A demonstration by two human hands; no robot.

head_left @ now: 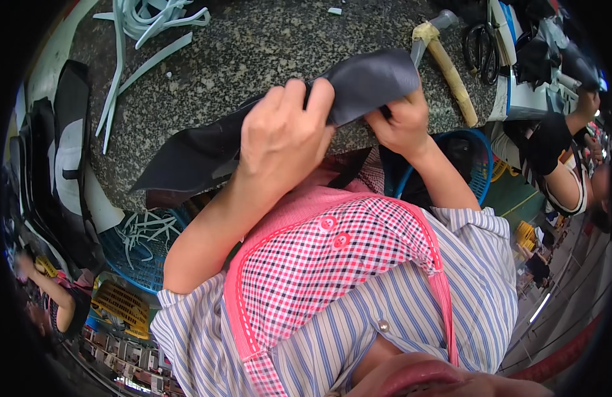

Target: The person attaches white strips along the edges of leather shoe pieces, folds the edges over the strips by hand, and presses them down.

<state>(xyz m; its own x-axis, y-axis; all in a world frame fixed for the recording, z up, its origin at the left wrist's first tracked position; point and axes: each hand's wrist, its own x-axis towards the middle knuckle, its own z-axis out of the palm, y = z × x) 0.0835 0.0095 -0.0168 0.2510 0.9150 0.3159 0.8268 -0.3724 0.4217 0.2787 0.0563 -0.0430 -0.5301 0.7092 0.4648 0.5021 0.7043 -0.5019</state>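
Observation:
A long black leather-like piece (193,152) stretches across in front of me, from the lower left up to the right. My left hand (286,126) is closed over its middle, fingers curled on top. Near the right end, my right hand (404,122) grips the lower edge, with the thumb tucked in and part of the fingers hidden behind the piece. Its right end stands bent upward. Just beyond my right hand lies a hammer (453,83) with a worn, pale handle, its head toward the far side.
Beneath is a speckled stone worktop (253,40). Pale strips (150,26) lie at the far left, black cut pieces (71,152) at the left edge. Black-handled scissors (481,53) lie far right. Blue baskets (144,258) flank me below the edge. Other people's arms (562,188) show at both sides.

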